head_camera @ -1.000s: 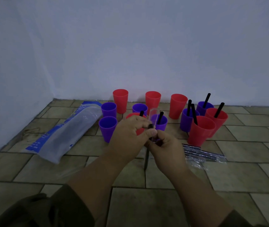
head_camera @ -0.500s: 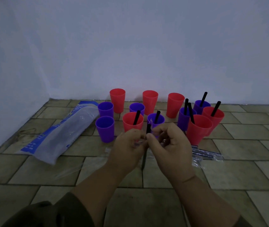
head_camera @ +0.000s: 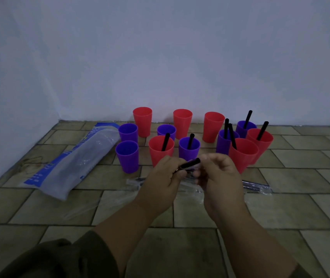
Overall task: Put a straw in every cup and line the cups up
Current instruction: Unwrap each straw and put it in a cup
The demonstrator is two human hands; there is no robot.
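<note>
Several red and purple cups stand on the tiled floor near the wall. Black straws stick out of a front red cup [head_camera: 161,150], a purple cup [head_camera: 189,147] and several cups at the right [head_camera: 243,152]. Three red cups at the back [head_camera: 142,120] and three purple cups at the left [head_camera: 127,156] hold none. My left hand [head_camera: 165,182] and my right hand [head_camera: 219,180] meet in front of the cups. Together they hold a black straw [head_camera: 191,163] in a clear wrapper, tilted nearly level.
A large clear plastic bag with blue print [head_camera: 73,161] lies at the left. More wrapped straws [head_camera: 257,186] lie on the floor right of my hands. Loose clear wrapping [head_camera: 103,203] lies under my left forearm. The wall stands right behind the cups.
My hands have dropped lower and nearer to me. The straw has swung from upright to nearly level, with its black end now sticking out between my hands.
</note>
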